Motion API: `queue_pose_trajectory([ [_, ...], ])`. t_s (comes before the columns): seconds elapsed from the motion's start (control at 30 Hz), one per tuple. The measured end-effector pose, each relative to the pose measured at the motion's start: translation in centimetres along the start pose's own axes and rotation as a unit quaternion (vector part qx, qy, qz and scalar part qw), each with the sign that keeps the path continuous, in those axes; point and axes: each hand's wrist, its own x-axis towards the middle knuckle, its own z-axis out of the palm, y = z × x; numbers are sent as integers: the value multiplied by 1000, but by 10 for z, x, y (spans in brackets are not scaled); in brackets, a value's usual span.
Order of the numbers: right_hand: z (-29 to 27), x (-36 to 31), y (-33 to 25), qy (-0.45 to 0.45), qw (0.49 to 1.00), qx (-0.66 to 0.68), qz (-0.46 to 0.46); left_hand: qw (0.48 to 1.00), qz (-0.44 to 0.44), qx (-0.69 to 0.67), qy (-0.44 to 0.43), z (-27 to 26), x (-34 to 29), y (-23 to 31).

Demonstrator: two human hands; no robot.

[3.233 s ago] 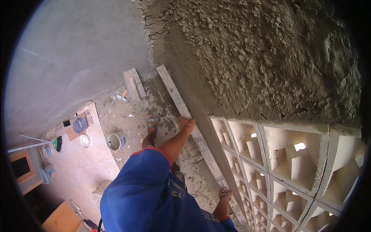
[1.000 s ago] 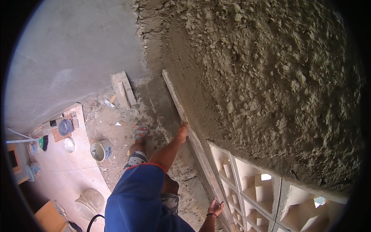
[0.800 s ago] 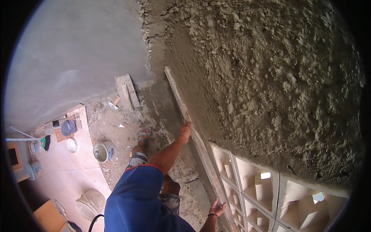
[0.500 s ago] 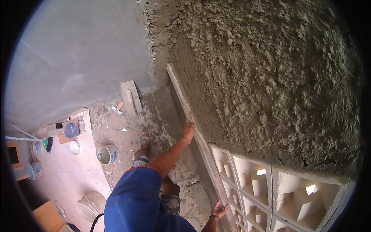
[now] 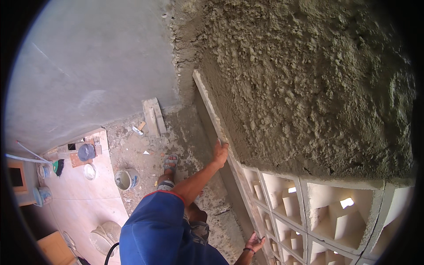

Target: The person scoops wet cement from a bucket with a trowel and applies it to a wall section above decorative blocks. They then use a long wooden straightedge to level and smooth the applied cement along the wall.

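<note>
A long, narrow straightedge (image 5: 207, 100), crusted with mortar, lies slantwise against the lower edge of the rough wet plaster (image 5: 304, 88). Its far end reaches close to the corner with the smooth grey wall (image 5: 101, 57). My left hand (image 5: 220, 153) is closed around the straightedge near its middle. Farther down, close to the lower edge of the view, my right hand (image 5: 254, 243) grips it with the palm partly turned up and a bracelet at the wrist. Pale openwork blocks (image 5: 304, 212) sit below the plaster, beside the straightedge.
Two mortar-stained boards (image 5: 153, 116) lean by the grey wall. A bucket (image 5: 126, 179) stands near my sandalled foot (image 5: 170, 162) on the debris-strewn ground. Beyond, pale tiles (image 5: 84, 190) carry a dark tub (image 5: 86, 152), a broom (image 5: 58, 167) and a large pale basin (image 5: 106, 236).
The view has turned slightly, showing more of the openwork blocks. Against the wall corner, the straightedge's far end looks a little higher. Both hands keep their hold.
</note>
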Motion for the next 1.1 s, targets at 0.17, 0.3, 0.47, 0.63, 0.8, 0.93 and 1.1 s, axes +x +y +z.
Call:
queue_pose_trajectory([
  [0.17, 8, -10, -10, -21, 998, -45, -42, 1000, 13, 1, -16, 10, -21, -5],
  [0.3, 7, -19, -22, -20, 999, -28, -6, 996, 14, -79, -44, 4, -21, -17],
  [0.47, -8, -25, -14, -52, 996, -56, 44, 983, 1, -184, 15, -15, 2, -61],
  [0.63, -13, -7, 11, 47, 996, -74, 36, 980, -89, -178, 10, -24, 29, -73],
  [0.8, -3, 9, 22, 42, 997, -42, 47, 987, -106, -120, -7, -11, 85, -107],
  [0.93, -4, 13, 30, 71, 997, -24, 34, 986, -88, -142, -30, -3, 93, -109],
  [1.1, -3, 15, 33, -2, 999, -38, 19, 996, -61, -64, -19, -4, 75, -78],
])
